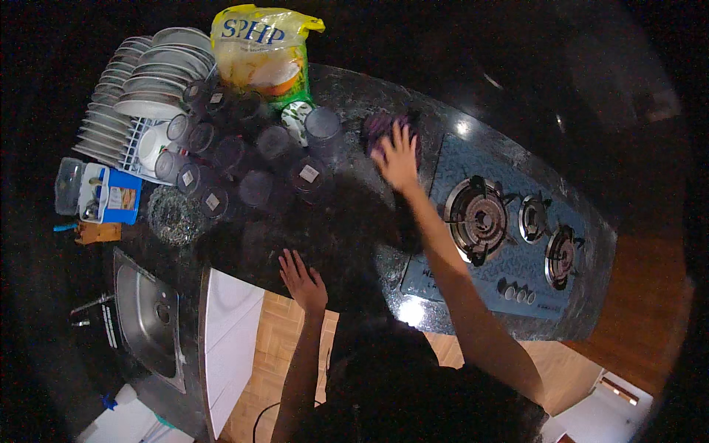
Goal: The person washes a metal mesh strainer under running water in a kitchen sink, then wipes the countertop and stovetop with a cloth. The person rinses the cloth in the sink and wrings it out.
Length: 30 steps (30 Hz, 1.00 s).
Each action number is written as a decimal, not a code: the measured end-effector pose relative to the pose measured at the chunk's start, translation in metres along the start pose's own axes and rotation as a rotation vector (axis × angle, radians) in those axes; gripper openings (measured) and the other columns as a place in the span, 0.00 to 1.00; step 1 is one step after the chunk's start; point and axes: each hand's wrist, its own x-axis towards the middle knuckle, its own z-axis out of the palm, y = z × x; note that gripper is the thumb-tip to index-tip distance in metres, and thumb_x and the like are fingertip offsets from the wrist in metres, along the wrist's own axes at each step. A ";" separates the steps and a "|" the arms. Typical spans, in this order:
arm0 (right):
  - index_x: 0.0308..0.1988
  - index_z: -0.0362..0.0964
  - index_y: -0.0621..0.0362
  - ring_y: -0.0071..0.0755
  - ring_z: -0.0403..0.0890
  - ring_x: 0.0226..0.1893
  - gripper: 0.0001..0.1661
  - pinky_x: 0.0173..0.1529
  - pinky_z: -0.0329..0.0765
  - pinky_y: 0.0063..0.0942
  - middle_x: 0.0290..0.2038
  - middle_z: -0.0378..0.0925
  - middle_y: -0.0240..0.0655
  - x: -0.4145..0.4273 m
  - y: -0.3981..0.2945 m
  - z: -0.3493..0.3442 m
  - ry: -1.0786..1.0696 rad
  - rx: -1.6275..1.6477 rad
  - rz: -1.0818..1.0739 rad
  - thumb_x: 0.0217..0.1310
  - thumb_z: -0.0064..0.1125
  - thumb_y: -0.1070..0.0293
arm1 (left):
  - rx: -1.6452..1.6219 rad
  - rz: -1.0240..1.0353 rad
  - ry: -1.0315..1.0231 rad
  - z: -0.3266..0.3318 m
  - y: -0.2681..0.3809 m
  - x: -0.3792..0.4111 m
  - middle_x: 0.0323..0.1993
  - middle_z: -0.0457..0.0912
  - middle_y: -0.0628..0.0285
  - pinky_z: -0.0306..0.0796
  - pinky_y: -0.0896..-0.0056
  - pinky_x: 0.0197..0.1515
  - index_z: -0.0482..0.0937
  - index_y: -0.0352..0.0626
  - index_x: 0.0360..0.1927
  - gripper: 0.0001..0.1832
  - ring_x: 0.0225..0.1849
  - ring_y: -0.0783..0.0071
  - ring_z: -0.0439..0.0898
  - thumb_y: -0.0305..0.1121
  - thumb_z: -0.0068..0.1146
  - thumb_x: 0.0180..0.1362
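My right hand (pixel 399 158) lies over a bunched dark purple cloth (pixel 382 127) on the black stone countertop (pixel 354 99), gripping it from above with its fingers spread. The cloth is just left of a glass-topped gas stove (pixel 432 232). My left hand (pixel 304 285) rests palm down near the counter's front edge, fingers slightly apart, with nothing in it. Several upturned drinking glasses (pixel 274 142) stand ahead of it, some bearing stickers. Beside the glasses is a white cup with a green leaf pattern (pixel 297 119).
A dish rack (pixel 133 147) full of plates (pixel 177 61) and a yellow-green plastic bag (pixel 260 55) stand behind the glasses. A wire scrubber-like round mat (pixel 177 216) and a blue-white caddy (pixel 119 194) sit left. The steel sink (pixel 147 310) is at lower left. Burners (pixel 479 220) rise from the stove.
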 end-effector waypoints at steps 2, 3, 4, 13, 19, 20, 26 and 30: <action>0.44 0.68 0.56 0.62 0.41 0.66 0.21 0.63 0.44 0.60 0.66 0.42 0.52 -0.054 -0.051 -0.026 -0.124 0.127 -0.091 0.50 0.58 0.58 | -0.011 0.001 0.028 0.001 -0.003 0.000 0.68 0.47 0.57 0.42 0.51 0.67 0.54 0.41 0.64 0.29 0.69 0.54 0.45 0.32 0.41 0.58; 0.42 0.69 0.56 0.61 0.41 0.66 0.20 0.64 0.44 0.60 0.66 0.42 0.50 -0.090 -0.073 -0.045 -0.228 0.201 -0.149 0.48 0.59 0.59 | 0.002 -0.004 0.024 0.002 -0.003 0.002 0.68 0.47 0.57 0.42 0.51 0.67 0.54 0.42 0.64 0.29 0.69 0.54 0.45 0.32 0.41 0.57; 0.40 0.70 0.55 0.60 0.41 0.66 0.19 0.64 0.45 0.59 0.66 0.42 0.48 -0.115 -0.088 -0.059 -0.333 0.276 -0.209 0.46 0.60 0.60 | 0.018 -0.011 0.022 0.002 -0.002 0.003 0.68 0.47 0.57 0.43 0.51 0.67 0.54 0.42 0.64 0.30 0.69 0.54 0.46 0.32 0.42 0.57; 0.48 0.65 0.53 0.62 0.46 0.64 0.20 0.62 0.47 0.60 0.64 0.47 0.51 0.003 0.036 -0.007 0.041 -0.055 0.157 0.56 0.49 0.58 | -0.031 0.017 0.056 0.007 -0.001 0.002 0.68 0.47 0.58 0.43 0.52 0.67 0.54 0.44 0.64 0.29 0.69 0.57 0.46 0.33 0.42 0.58; 0.46 0.66 0.57 0.63 0.44 0.65 0.25 0.62 0.45 0.61 0.65 0.44 0.52 -0.060 -0.032 -0.024 -0.007 0.076 0.044 0.55 0.51 0.50 | -0.051 -0.008 0.071 0.010 -0.010 -0.004 0.67 0.50 0.58 0.44 0.53 0.67 0.54 0.43 0.65 0.28 0.68 0.56 0.48 0.34 0.41 0.59; 0.46 0.68 0.57 0.63 0.43 0.65 0.25 0.62 0.44 0.61 0.65 0.43 0.53 -0.089 -0.057 -0.042 -0.097 0.101 0.027 0.54 0.53 0.51 | -0.066 -0.018 0.076 0.012 -0.012 -0.006 0.67 0.51 0.58 0.45 0.54 0.67 0.54 0.43 0.65 0.28 0.68 0.56 0.48 0.34 0.41 0.59; 0.46 0.71 0.57 0.61 0.39 0.66 0.26 0.63 0.42 0.60 0.66 0.39 0.53 -0.213 -0.167 -0.068 -0.391 0.221 -0.046 0.53 0.55 0.51 | -0.533 -0.094 0.247 0.006 -0.014 -0.012 0.65 0.55 0.54 0.46 0.56 0.67 0.54 0.37 0.64 0.27 0.66 0.53 0.53 0.42 0.30 0.65; 0.47 0.72 0.55 0.62 0.39 0.66 0.27 0.64 0.41 0.57 0.66 0.40 0.54 -0.162 -0.226 -0.024 -0.291 0.285 -0.251 0.57 0.48 0.46 | -0.896 -0.137 0.421 0.002 -0.024 -0.007 0.64 0.57 0.51 0.46 0.59 0.66 0.54 0.36 0.64 0.30 0.66 0.55 0.54 0.48 0.26 0.65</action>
